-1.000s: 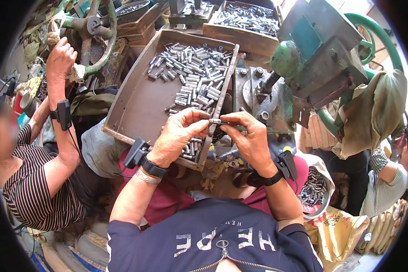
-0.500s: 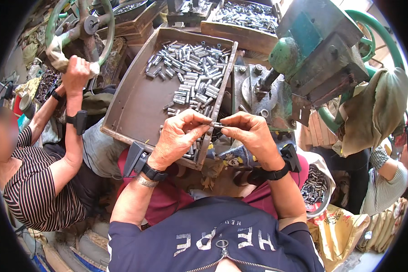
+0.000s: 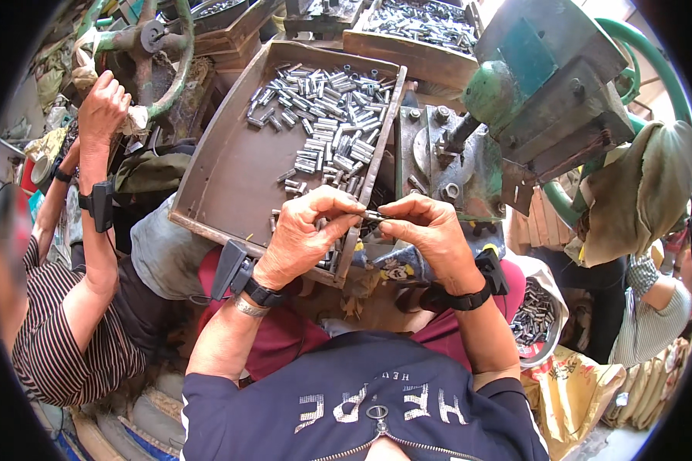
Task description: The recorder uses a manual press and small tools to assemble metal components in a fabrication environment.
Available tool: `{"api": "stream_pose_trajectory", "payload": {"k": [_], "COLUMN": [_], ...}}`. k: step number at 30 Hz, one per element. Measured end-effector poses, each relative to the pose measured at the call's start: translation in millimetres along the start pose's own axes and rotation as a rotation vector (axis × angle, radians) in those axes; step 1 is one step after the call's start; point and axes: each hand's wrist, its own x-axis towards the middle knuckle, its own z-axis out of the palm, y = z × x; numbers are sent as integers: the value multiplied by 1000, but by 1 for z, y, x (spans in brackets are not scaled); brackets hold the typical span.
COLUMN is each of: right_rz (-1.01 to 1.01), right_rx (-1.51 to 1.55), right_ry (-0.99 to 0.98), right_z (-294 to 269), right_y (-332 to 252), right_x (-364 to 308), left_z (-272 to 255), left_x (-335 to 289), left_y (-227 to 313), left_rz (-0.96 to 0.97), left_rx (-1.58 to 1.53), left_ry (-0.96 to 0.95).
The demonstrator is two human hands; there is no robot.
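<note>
In the head view, the left hand [image 3: 304, 230] comes in from the lower edge, its thumb and forefinger pinched on one end of a small metal piece [image 3: 373, 216]. The right hand [image 3: 430, 234] pinches the other end the same way, so the two sets of fingertips nearly meet with only a short stretch of metal showing between them. The small metal piece appears just beyond the right edge of a brown tray [image 3: 231, 173], nearer that tray's near right corner than its far one; its finer shape is too small to tell. Inside the tray, loose metal cylinders [image 3: 338, 111] lie heaped from the far edge down along the right edge, some partly hidden behind the left hand. A dark wristband [image 3: 264, 296] and a silvery bracelet [image 3: 247, 308] circle the left wrist. Right of the tray's right edge stands a green machine [image 3: 488, 96]; past its far edge sits a wooden box [image 3: 411, 60] of similar pieces. At left, a co-worker's hand [image 3: 102, 107] is at a green handwheel [image 3: 183, 77], its exact grip unclear.
</note>
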Motion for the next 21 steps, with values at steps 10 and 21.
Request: {"api": "stream_pose_trajectory", "payload": {"k": [10, 21], "right_rz": [-118, -221], "right_rx": [-193, -413], "right_ry": [28, 39], "right_z": [3, 25], "right_y": [3, -9], "right_x": [-2, 26], "left_z": [15, -5], "left_x": [-5, 4], "left_y": [11, -2], "left_rz": [-149, -319], "left_rx": [-155, -449], "left_ry": [15, 43]}}
